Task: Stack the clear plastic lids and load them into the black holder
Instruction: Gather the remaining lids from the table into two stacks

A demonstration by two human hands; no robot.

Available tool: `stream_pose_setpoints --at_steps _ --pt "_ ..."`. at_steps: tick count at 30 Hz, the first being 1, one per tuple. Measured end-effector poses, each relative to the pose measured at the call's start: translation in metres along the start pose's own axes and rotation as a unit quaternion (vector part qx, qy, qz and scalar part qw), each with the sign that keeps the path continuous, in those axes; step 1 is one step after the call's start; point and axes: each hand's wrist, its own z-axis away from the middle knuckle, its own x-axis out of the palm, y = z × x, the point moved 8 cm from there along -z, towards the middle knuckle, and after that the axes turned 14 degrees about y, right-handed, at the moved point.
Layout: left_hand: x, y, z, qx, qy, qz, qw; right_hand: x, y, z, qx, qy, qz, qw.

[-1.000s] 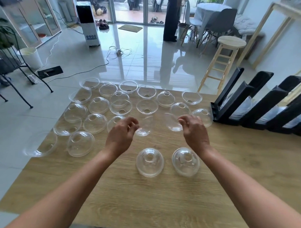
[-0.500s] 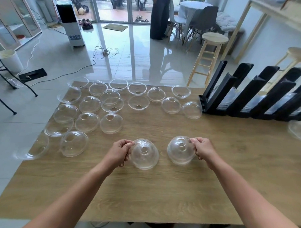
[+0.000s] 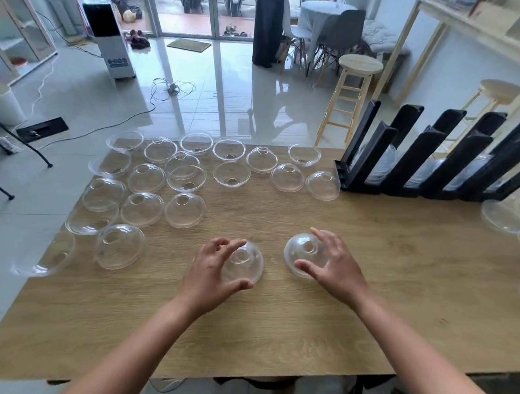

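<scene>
Two clear dome lids sit near the worktop's (image 3: 277,330) front edge: the left lid (image 3: 244,264) under the left hand (image 3: 212,271), the right lid (image 3: 304,254) under the right hand (image 3: 336,267). Both hands are spread wide, fingers arched around the domes, gripping nothing. Best to pinch each rim lightly, nest one dome squarely over the other, then carry the stack to the black holder (image 3: 431,161) at far right.
</scene>
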Motion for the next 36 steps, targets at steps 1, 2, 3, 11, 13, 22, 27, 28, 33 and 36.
stream_pose_setpoints --at_steps 1,2,3,11,13,22,27,28,33,36 --pt "0.001 0.001 0.001 0.008 0.007 -0.014 1.000 0.003 -0.001 0.002 -0.019 -0.007 0.025 0.999" --pt "0.001 0.001 0.001 0.011 0.016 -0.022 1.000 0.006 -0.002 0.004 -0.030 -0.009 0.042 0.999" --pt "0.001 0.000 0.000 0.012 0.024 -0.025 0.999 0.008 -0.001 0.005 -0.036 -0.006 0.049 0.998" --pt "-0.013 0.008 -0.001 0.021 0.057 -0.035 0.998 0.008 -0.010 0.005 -0.059 0.018 0.070 0.996" --pt "-0.033 0.005 -0.001 0.018 0.100 -0.024 0.994 0.005 -0.030 -0.002 -0.091 0.047 0.076 0.992" --pt "-0.153 -0.103 0.014 -0.136 0.270 -0.244 0.922 0.089 -0.196 -0.057 -0.242 -0.006 0.055 0.969" --pt "-0.157 -0.131 0.009 -0.162 0.212 -0.297 0.917 0.151 -0.245 -0.076 -0.252 -0.071 0.115 0.958" --pt "-0.155 -0.131 0.008 -0.159 0.209 -0.292 0.920 0.160 -0.246 -0.080 -0.246 -0.080 0.132 0.957" --pt "-0.147 -0.138 0.011 -0.185 0.204 -0.274 0.921 0.182 -0.243 -0.085 -0.228 -0.103 0.178 0.952" --pt "-0.145 -0.139 0.012 -0.184 0.207 -0.260 0.925 0.180 -0.238 -0.082 -0.222 -0.094 0.164 0.957"
